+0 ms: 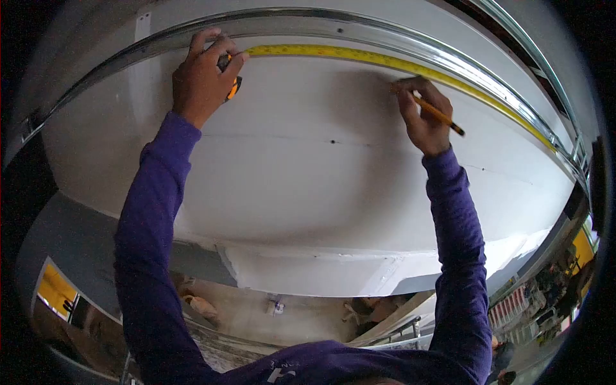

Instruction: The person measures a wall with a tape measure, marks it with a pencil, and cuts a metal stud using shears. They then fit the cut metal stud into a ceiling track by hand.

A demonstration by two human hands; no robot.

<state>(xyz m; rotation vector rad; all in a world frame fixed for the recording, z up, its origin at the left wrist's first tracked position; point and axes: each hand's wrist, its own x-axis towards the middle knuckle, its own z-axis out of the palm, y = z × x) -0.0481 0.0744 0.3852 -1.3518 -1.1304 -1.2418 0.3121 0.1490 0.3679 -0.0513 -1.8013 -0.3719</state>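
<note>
My left hand (206, 78) is closed around the black and orange case of a tape measure (233, 88), up against a shiny metal channel (282, 24). From the case, the yellow tape blade (333, 52) stretches to the right along the channel's lower edge, toward the far right end. My right hand (425, 114) grips a yellow-orange pencil (439, 116), its dark butt end pointing down and right. The pencil's tip end is by the white board (289, 179), just under the blade; whether it touches is hidden by my fingers.
Dark screw spots dot the board along a faint line. A second metal rail (532, 45) runs at upper right. Far below lie a floor (308, 319), a ladder-like frame (401, 332) and stacked items (513, 308) at lower right. A yellow-lit opening (56, 290) shows at lower left.
</note>
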